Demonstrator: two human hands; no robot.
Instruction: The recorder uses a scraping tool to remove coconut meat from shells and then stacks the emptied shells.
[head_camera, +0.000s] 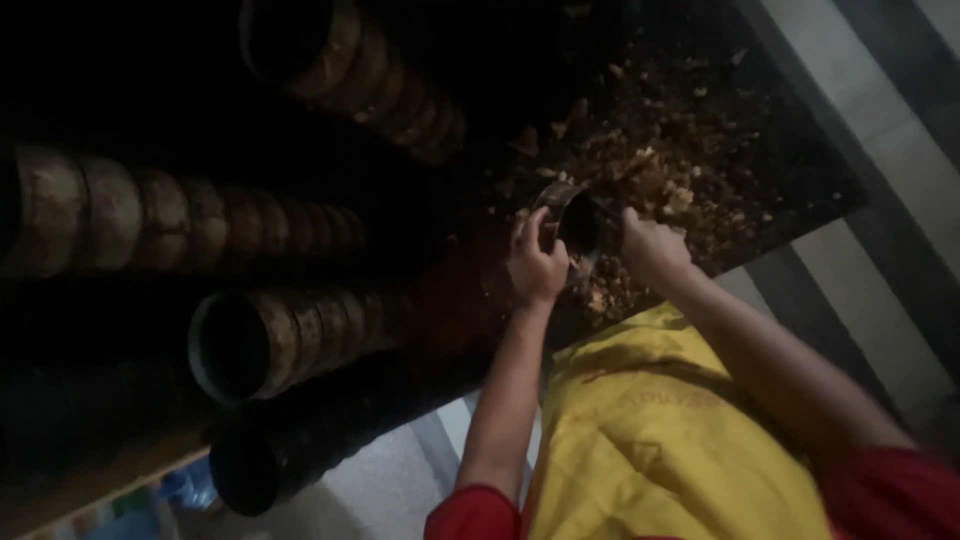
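Head view. The left hand (535, 265) curls around the rim of a round metal mould (570, 215); the right hand (650, 245) is closed on a thin tool reaching into it. The mould sits on a dark surface (800, 170) amid brown crumbs (660, 170). Stacked rows of moulds (290, 335) lie left of it.

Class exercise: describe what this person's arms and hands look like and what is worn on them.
Both hands, left hand and right hand, are bare, with no gloves, rings or watch visible. The forearms are uncovered; short red sleeves end near the elbows. A yellow apron covers the front.
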